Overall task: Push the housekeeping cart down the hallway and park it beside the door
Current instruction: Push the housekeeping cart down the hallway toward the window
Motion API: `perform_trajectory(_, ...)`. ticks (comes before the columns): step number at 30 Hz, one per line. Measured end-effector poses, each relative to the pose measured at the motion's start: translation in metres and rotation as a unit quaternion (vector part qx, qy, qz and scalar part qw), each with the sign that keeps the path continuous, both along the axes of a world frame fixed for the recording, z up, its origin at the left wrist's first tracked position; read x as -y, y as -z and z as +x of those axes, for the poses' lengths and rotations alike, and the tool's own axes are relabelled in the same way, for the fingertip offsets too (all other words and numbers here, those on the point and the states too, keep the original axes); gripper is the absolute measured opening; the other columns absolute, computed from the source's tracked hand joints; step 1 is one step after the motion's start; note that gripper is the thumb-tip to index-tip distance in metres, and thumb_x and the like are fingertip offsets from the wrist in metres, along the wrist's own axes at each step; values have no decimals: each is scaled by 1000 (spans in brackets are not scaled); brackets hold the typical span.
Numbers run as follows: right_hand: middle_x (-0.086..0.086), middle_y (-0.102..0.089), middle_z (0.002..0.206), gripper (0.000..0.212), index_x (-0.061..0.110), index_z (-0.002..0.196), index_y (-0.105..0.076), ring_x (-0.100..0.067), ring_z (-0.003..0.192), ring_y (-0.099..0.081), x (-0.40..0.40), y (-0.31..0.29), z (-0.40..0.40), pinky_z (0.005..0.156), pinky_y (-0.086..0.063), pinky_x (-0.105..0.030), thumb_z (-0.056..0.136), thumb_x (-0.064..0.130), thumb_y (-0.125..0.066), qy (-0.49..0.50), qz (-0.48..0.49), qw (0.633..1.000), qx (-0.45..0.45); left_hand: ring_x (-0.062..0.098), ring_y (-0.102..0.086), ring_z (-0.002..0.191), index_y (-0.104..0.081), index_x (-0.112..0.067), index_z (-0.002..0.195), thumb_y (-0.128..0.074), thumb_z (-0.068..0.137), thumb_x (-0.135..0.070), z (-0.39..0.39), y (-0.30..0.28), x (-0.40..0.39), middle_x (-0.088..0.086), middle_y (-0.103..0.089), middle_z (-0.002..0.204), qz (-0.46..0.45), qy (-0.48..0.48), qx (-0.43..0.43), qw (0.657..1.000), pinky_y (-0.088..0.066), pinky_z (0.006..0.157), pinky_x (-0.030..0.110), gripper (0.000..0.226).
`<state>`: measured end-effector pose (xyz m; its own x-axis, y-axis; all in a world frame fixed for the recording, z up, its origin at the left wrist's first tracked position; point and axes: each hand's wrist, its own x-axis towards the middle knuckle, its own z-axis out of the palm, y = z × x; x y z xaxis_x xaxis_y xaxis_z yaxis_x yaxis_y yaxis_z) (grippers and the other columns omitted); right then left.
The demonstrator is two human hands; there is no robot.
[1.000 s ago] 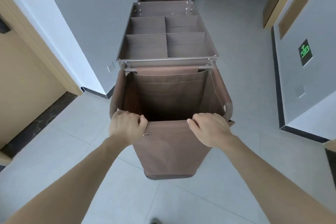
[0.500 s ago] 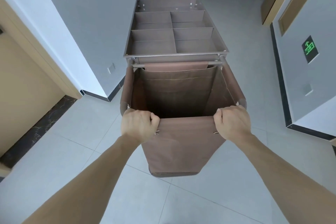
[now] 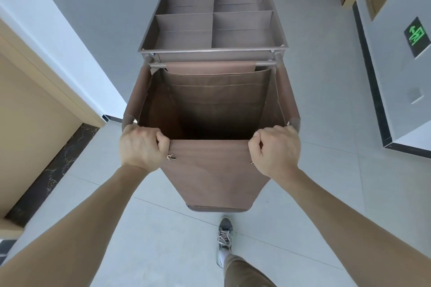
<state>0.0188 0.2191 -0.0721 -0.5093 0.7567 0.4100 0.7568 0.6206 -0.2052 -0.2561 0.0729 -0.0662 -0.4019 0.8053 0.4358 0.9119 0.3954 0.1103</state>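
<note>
Standing on the pale tiled floor (image 3: 144,228) of a hallway: housekeeping cart (image 3: 211,105), brown, seen from above and behind, pointed away along the corridor. Flanked on the left by a grey wall (image 3: 98,18) with a tan door frame (image 3: 53,86) and door (image 3: 30,109) near the cart's rear left corner, set above a dark marbled threshold strip (image 3: 58,170); on the right by a second grey wall bearing a green lit exit sign (image 3: 417,36) and a black skirting board (image 3: 373,91). Fitted at the far end with a tray top (image 3: 213,18) split into four open compartments behind a longer one; at the near end with an open brown cloth laundry bag (image 3: 210,170) slung from a metal bar (image 3: 210,63). Gripped at the near rim of the bag by both hands, fingers curled over the cloth edge and thumbs tucked inward: left hand (image 3: 142,148) at the left corner, right hand (image 3: 276,150) at the right corner, bare forearms extended. Below the bag, on the floor: one grey laced shoe (image 3: 224,237) with white sock and tan trouser leg (image 3: 245,272).
</note>
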Motion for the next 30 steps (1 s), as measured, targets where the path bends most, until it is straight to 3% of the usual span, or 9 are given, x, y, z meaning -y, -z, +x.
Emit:
perform_trajectory(4,4,-48,47,47,17,50,-52,-22,51,-43,0,7,-49,64,-39,-37,92,26,-34,-10,25,999,-40,35,-48,53,-47,-10,50,-27,86,-26,-59,3,-8,12,-53,49,-9,0,-4,1000,-44,64,43,44)
perform_trajectory(7,4,-44,47,42,17,51,-50,-21,50,-40,-1,11,-88,59,-29,-32,90,24,-39,-24,42,997,-58,32,-46,56,-48,-10,50,-28,87,-26,-101,3,-15,11,-53,50,-13,-6,-2,1000,-46,65,43,45)
perform_trajectory(14,5,-40,49,41,17,53,-48,-17,52,-31,-2,8,-175,63,-20,-30,92,25,-40,-30,37,996,-70,24,-34,53,-47,-10,49,-29,86,-22,-199,-4,-36,7,-48,47,-14,42,-29,999,-48,69,41,43)
perform_trajectory(30,6,-41,53,37,18,56,-46,-16,55,-31,-18,-2,-337,61,-26,-30,91,26,-40,25,23,997,-70,32,-44,46,-48,-7,49,-31,82,-21,-377,-4,-99,8,-47,45,3,133,-19,991,-48,68,43,40)
